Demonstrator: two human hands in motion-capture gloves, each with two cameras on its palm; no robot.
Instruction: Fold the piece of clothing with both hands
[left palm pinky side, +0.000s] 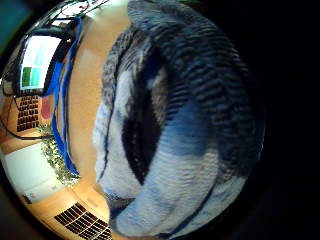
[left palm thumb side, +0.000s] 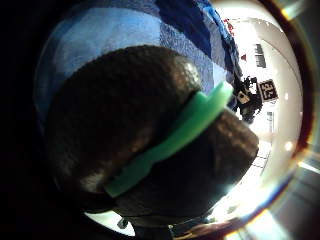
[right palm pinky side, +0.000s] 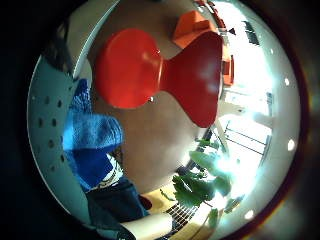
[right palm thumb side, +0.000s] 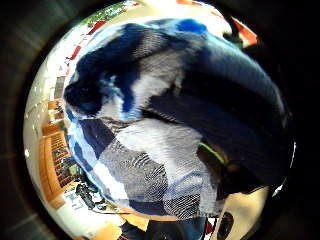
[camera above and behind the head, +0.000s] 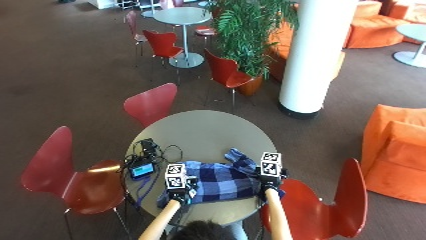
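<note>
A blue and white checked garment (camera above and behind the head: 219, 182) lies bunched along the near edge of the round grey table (camera above and behind the head: 200, 132). My left hand (camera above and behind the head: 178, 189) grips its left end and my right hand (camera above and behind the head: 269, 181) grips its right end, where a sleeve trails toward the table's middle. The cloth (left palm pinky side: 190, 125) fills the left little finger side view. A gloved finger (left palm thumb side: 150, 140) lies curled against the fabric (left palm thumb side: 120, 30) in the left thumb side view. Folds of the garment (right palm thumb side: 165, 135) crowd the right thumb side view, and a piece of it (right palm pinky side: 90, 135) hangs over the table edge.
A small device with a lit screen (camera above and behind the head: 141, 170) and tangled cables sits on the table left of the garment, with a blue strap beside it. Red chairs stand at the far side (camera above and behind the head: 150, 102), the left (camera above and behind the head: 60, 170) and the right (camera above and behind the head: 333, 205). A white pillar (camera above and behind the head: 309, 55) rises beyond.
</note>
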